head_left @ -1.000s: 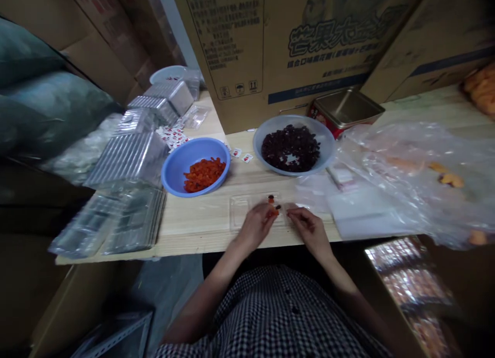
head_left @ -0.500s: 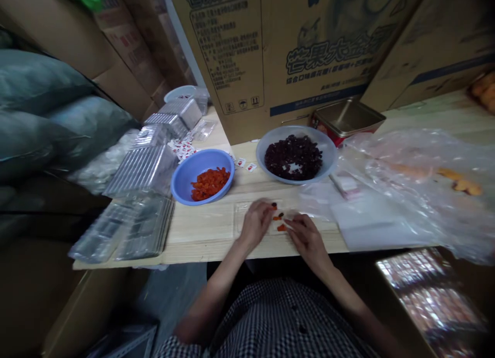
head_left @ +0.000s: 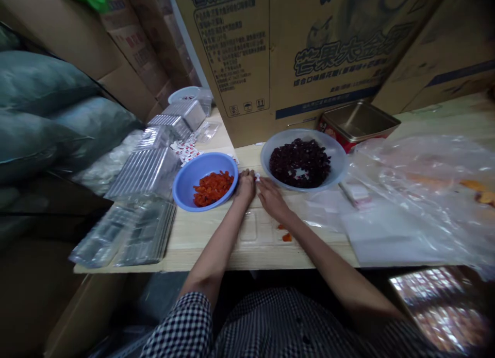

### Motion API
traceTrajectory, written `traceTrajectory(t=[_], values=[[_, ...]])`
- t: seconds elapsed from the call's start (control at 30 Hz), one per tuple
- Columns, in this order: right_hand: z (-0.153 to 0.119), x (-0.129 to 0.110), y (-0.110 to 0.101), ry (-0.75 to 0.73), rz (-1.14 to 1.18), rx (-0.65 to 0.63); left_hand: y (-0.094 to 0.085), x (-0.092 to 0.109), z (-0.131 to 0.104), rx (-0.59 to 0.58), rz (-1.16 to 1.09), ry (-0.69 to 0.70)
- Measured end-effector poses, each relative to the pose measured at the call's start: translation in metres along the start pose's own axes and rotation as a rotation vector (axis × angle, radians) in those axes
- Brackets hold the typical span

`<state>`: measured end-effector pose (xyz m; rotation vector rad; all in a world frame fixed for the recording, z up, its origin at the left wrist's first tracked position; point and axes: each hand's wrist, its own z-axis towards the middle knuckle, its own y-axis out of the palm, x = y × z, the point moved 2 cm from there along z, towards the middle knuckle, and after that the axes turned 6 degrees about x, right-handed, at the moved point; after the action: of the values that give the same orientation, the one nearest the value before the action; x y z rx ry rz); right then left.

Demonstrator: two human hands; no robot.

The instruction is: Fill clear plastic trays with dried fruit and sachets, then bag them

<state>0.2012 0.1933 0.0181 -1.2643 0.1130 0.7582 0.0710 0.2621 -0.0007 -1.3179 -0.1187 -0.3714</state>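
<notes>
Wooden worktop (head_left: 201, 234), head view, only view available. Your left hand (head_left: 246, 185) and right hand (head_left: 271, 197) both lie stretched forward between the blue bowl (head_left: 189, 172) of orange fruit pieces and the grey bowl (head_left: 332, 162) of dark dried fruit. Fingertips of both hands meet at a small white sachet (head_left: 257, 176) lying flat on the worktop in the gap between the two bowls. Whether either hand has actually pinched the sachet, you cannot tell; fingers are curled loosely, not clenched. Sachet too small to read its long axis.

Clear plastic tray (head_left: 258, 228) sits under your forearms, near the front edge of the worktop. Its long axis runs left to right, parallel to that edge; compartments face up. Two orange fruit pieces (head_left: 286, 237) rest at its right end, beside your right forearm.

Left of the blue bowl: stacks of empty clear trays (head_left: 139, 167), with more sachets (head_left: 185, 151) scattered behind. Behind the grey bowl: a metal tin (head_left: 358, 122) and a large printed carton (head_left: 309, 54). Right side: crumpled clear plastic bags (head_left: 417, 193).
</notes>
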Motion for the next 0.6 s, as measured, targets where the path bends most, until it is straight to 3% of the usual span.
traceTrajectory(t=[0.1,0.17,0.43,0.53,0.6], values=[[0.045,0.001,0.021,0.048,-0.132,-0.118,-0.005,0.002,-0.020,-0.006,0.003,0.046],[0.054,0.004,0.025,0.056,-0.150,-0.147,-0.009,0.002,-0.026,-0.011,-0.006,0.064],[0.038,0.005,0.015,0.040,-0.219,-0.182,-0.015,0.007,-0.026,-0.040,-0.094,0.130],[0.033,-0.003,-0.002,0.051,-0.200,-0.156,-0.030,0.014,-0.035,-0.008,-0.139,0.140],[0.015,-0.008,-0.017,0.050,-0.180,-0.132,-0.047,0.019,-0.048,0.051,-0.248,0.117]])
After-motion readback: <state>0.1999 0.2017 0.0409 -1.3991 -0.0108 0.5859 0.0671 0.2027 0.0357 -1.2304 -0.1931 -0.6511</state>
